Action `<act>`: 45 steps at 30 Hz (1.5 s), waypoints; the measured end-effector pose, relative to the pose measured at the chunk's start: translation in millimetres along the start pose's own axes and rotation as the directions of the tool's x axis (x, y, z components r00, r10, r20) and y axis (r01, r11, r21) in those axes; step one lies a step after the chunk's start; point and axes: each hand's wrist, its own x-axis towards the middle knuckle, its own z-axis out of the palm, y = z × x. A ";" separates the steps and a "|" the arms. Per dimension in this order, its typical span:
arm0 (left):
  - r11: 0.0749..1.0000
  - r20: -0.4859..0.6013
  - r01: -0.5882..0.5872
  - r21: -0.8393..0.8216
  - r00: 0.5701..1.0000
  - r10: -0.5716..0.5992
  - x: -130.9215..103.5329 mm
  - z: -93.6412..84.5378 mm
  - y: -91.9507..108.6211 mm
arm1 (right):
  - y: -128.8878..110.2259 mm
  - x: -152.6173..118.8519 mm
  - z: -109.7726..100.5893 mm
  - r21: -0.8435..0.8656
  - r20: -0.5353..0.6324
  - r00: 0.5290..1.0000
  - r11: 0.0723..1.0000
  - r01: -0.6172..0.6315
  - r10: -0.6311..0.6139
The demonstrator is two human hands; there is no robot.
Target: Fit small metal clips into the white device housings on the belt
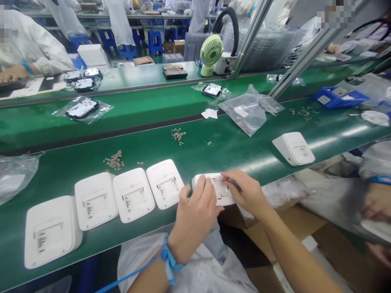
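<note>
One white casing (220, 190), its recess facing up, sits in a worker's grasp at the near edge of the green surface (210, 158); whether it rests there or is lifted slightly is hard to tell. To its left runs a row of finished-looking casings (166, 181); farther off to its right stands a lone casing (301, 149). Piles of small metal pieces (114, 160) lie beyond it to the left. With the held casing so near the edge, a slackened grip could let it tip toward the worker's lap, and a slip of the fingertips could mar its recess or, if a small piece is pinched there, drop it out of sight. The left hand (198, 209), palm down, holds the casing's left part, fingers bent across the top and thumb toward its near side. The right hand (249, 193) comes in from the casing's right, wrist bent, thumb and forefinger narrowly spaced over its upper right part; whether anything sits between them cannot be told.
</note>
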 end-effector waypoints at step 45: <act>0.981 0.050 0.176 -0.079 0.984 -0.172 19.3 -0.7 27.2 | 3.7 -4.6 18.9 0.115 -0.188 0.981 0.992 0.060 -0.038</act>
